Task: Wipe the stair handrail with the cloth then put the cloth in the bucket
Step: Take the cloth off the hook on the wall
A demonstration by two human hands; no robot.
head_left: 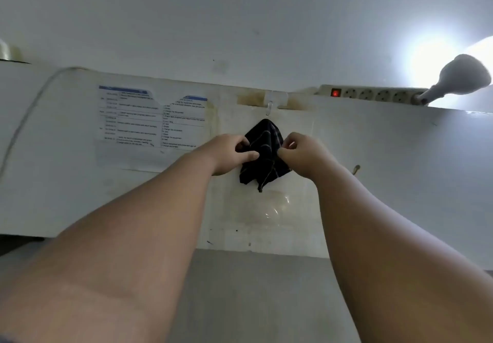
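A dark checked cloth (pixel 265 153) hangs bunched in front of a white wall, just below a clear plastic hook (pixel 270 108). My left hand (pixel 230 153) pinches its left edge between thumb and fingers. On the other side, my right hand (pixel 302 153) pinches the right edge. Both arms reach up and forward from the bottom corners of the view. The cloth's top peak sits a little under the hook; whether it touches the hook I cannot tell. No handrail or bucket shows.
Printed sheets (pixel 149 118) are taped to the wall at the left. A white power strip (pixel 373 94) with a lit red switch lies along the ledge, and a bright lamp bulb (pixel 458 78) sticks out at the right. A cable (pixel 24 121) runs down the left side.
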